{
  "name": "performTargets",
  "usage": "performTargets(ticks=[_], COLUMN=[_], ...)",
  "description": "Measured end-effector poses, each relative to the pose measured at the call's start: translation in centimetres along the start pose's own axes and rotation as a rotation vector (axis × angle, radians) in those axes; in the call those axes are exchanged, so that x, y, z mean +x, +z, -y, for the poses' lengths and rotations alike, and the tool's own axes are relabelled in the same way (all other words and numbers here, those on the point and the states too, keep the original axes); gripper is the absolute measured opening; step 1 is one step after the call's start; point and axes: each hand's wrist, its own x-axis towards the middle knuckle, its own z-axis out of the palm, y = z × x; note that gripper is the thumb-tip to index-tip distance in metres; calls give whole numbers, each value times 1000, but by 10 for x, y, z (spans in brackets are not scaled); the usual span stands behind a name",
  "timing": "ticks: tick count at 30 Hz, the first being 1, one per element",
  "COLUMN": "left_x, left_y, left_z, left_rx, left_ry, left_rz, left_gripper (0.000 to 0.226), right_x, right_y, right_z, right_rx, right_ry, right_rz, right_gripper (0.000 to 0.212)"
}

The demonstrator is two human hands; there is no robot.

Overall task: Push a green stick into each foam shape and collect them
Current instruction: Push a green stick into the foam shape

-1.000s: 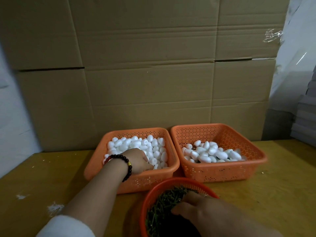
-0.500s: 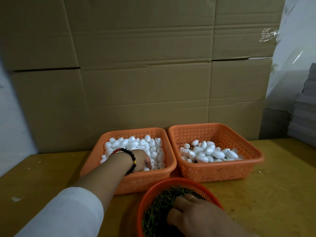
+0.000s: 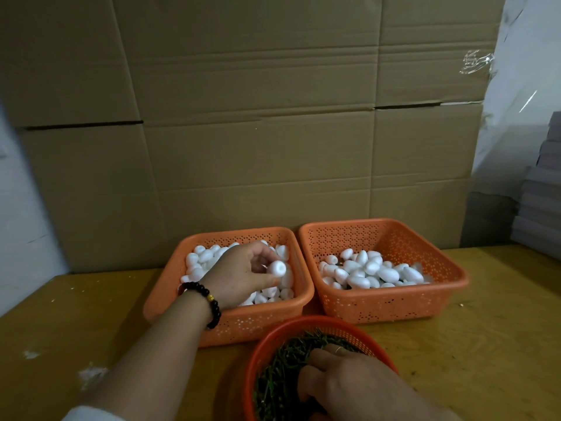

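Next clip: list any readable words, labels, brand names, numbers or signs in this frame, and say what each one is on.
None: no text can be read anywhere in this frame.
Cardboard boxes: plain brown, no print showing.
Orange baskets: only perforation patterns, no lettering.
Round basket of green sticks: no marking.
Bead bracelet: one gold bead, too small to show any character.
Stack at right edge: blurred, nothing legible.

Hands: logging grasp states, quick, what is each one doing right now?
Left hand: pinches a white foam shape above the left basket.
Right hand: in the green sticks; grip cannot be told.
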Motion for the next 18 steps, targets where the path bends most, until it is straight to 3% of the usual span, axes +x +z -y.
performTargets(ticks=[9, 18], left_x=[-39, -55], left_y=[25, 32], left_z=[-18, -33], left_rx=[-412, -628], left_ry=[78, 103], left_rz=[-178, -132], left_gripper=[29, 23], right_x=[2, 3], right_y=[3, 6], right_z=[0, -1], right_rx=[25, 14], right_ry=[12, 7], right_rz=[-9, -9], right_gripper=[28, 28])
